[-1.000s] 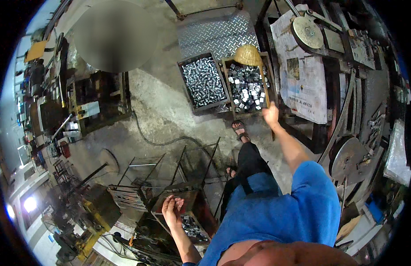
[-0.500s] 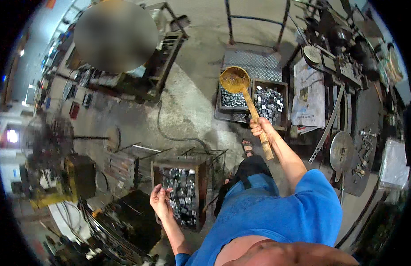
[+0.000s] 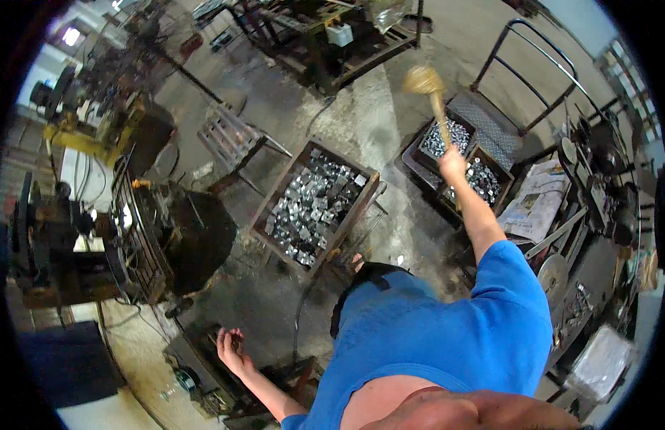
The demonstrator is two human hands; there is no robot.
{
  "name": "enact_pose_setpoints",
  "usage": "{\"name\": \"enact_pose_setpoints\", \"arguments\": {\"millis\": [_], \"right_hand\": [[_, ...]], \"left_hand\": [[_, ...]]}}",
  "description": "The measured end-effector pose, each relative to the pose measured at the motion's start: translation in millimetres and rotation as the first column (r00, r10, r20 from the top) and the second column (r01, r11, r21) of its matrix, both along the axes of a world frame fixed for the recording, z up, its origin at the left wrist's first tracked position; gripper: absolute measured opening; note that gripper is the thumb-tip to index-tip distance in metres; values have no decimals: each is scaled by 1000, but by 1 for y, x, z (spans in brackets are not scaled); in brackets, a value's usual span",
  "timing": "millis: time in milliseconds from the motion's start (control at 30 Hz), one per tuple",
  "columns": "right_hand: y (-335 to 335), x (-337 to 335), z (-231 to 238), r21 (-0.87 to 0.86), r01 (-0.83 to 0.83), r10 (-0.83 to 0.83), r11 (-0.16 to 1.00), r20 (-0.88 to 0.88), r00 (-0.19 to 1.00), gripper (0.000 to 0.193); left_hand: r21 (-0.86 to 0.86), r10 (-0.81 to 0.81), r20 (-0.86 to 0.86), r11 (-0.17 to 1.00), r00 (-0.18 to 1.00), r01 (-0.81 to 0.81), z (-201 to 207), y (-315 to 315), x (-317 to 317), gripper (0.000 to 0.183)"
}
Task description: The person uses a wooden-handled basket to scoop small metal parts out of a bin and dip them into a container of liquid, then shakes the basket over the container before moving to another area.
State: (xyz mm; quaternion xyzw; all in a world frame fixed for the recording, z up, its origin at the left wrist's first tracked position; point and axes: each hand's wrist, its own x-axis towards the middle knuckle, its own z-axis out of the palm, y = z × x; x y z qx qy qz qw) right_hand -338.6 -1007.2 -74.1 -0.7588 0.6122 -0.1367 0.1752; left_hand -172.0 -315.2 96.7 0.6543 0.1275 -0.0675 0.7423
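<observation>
My right hand (image 3: 453,165) is closed around the wooden handle of a yellow round-bowled scoop (image 3: 423,80), held out ahead with its bowl blurred by motion. Beneath its handle lie two boxes of small metal parts, one a box of small shiny pieces (image 3: 447,136) and the other a box of squarish pieces (image 3: 483,182). At the lower left hangs my left hand (image 3: 233,350), its fingers loosely bent and apart, with nothing visible in it. Between my arms stands a larger wooden crate (image 3: 369,188) with many shiny metal blocks (image 3: 314,208) inside.
The boxes rest on a platform trolley (image 3: 490,125) with a tubular handle. A workbench with newspaper (image 3: 537,201) and metal tools runs along my right. A slatted metal stool (image 3: 232,136) stands beyond the crate, and machinery (image 3: 124,236) fills the left side.
My view has swung left, so the crate now sits near the middle. The scoop's bowl has turned from facing up to tipped over. My left hand has left the crate's side.
</observation>
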Motion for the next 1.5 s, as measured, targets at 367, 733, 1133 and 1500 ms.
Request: {"name": "enact_pose_setpoints", "arguments": {"millis": [367, 733, 1133, 1500], "right_hand": [[89, -9, -108, 168, -384, 414, 908, -209, 886, 24], [68, -24, -184, 40, -808, 727, 588, -463, 506, 17], [180, 94, 133, 98, -654, 25, 750, 984, 176, 15], [466, 248, 171, 451, -785, -54, 426, 878, 475, 5]], "left_hand": [[-18, 127, -125, 991, 984, -131, 18, 33, -94, 26], [87, 85, -231, 994, 969, -66, 20, 55, -93, 25], [0, 300, -42, 954, 953, -301, -21, 227, -62, 20], [-160, 263, 48, 954, 964, -253, -18, 347, 51, 36]]}}
